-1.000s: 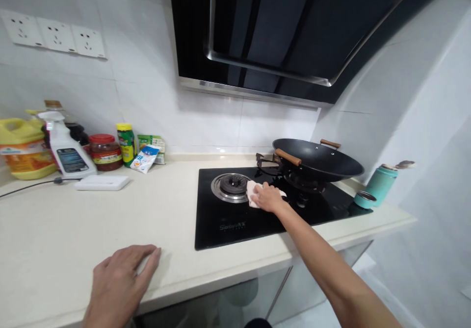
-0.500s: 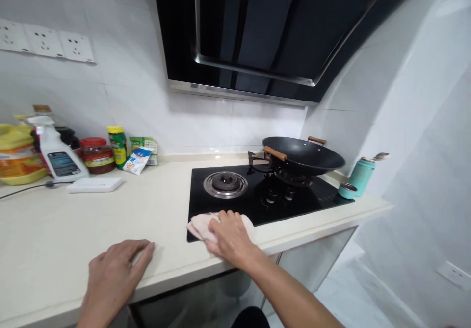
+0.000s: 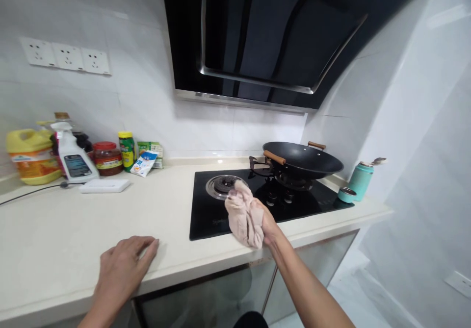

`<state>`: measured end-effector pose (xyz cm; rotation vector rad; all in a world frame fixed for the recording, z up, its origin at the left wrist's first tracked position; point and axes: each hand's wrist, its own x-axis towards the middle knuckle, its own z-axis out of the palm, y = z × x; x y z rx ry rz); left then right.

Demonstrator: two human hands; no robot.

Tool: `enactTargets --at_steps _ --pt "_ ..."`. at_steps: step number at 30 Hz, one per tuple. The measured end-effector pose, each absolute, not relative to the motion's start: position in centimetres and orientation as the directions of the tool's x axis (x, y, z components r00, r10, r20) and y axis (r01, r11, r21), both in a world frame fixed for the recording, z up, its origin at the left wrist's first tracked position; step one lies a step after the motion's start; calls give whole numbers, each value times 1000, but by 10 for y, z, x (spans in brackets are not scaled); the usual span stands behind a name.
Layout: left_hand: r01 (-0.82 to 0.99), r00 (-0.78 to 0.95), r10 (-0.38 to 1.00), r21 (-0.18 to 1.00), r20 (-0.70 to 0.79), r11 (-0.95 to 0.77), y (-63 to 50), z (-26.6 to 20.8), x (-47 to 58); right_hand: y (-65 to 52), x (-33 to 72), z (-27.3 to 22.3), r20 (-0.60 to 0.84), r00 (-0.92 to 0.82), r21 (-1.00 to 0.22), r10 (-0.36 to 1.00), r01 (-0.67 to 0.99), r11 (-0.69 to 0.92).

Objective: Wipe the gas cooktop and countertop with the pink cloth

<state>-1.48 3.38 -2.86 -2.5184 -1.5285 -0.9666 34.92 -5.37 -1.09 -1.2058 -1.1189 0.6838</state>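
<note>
A crumpled pale pink cloth (image 3: 245,215) is in my right hand (image 3: 268,224), lifted above the front edge of the black gas stove (image 3: 208,220). My fingers are largely hidden behind the folds. Behind the cloth is the left burner (image 3: 224,185), partly covered by it in this view. My left hand (image 3: 125,264) rests on the white countertop (image 3: 165,210) near its front edge, left of the stove. Its thumb is apart from the slightly bent fingers, and it holds nothing.
A black wok (image 3: 303,159) with wooden handles sits over the right burner. At the far right stand a teal bottle (image 3: 361,181) and a teal cup (image 3: 346,194). Along the left wall are a spray bottle (image 3: 73,154), a red-lidded jar (image 3: 107,159) and a yellow jug (image 3: 33,156). A range hood (image 3: 257,34) hangs above.
My right hand has raised the cloth off the stove's front left corner, moved it rightward and turned, so the cloth now hangs bunched. My left hand stays on the countertop. The view has shifted slightly.
</note>
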Motion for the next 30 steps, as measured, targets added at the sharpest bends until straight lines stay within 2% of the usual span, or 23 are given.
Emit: enactTargets --at_steps 2,4,10,13,15,17,19,22,25,30 --pt "813 313 788 279 530 -511 34 -29 -15 -49 369 -20 319 415 -929 852 317 193" --pt "819 308 789 274 531 -504 33 -29 -14 -53 392 -24 333 416 -881 846 458 121" --pt "826 316 801 268 508 -495 31 -30 -13 -95 458 -17 365 448 -750 816 661 -27" --pt "823 315 802 275 508 -498 31 -30 -13 -114 462 -18 424 510 -687 748 719 -100" --pt "827 311 807 276 502 -490 30 -31 -12 -116 448 -20 464 478 -622 746 775 -109" --pt "836 304 814 271 496 -477 28 -30 -12 -109 425 -21 429 385 -537 817 836 -112" --pt "840 299 815 268 496 -471 26 -29 -11 -94 399 -20 319 320 -439 892 884 -160" --pt "831 303 807 273 508 -484 23 -28 -9 -66 364 -14 195 337 -321 921 910 -264" --pt "823 292 802 291 521 -489 22 -27 -7 -38 335 -5 183 297 -295 937 926 -236" --pt "794 267 789 338 553 -505 22 -24 -8 -6 262 3 213 105 -300 971 953 -38"
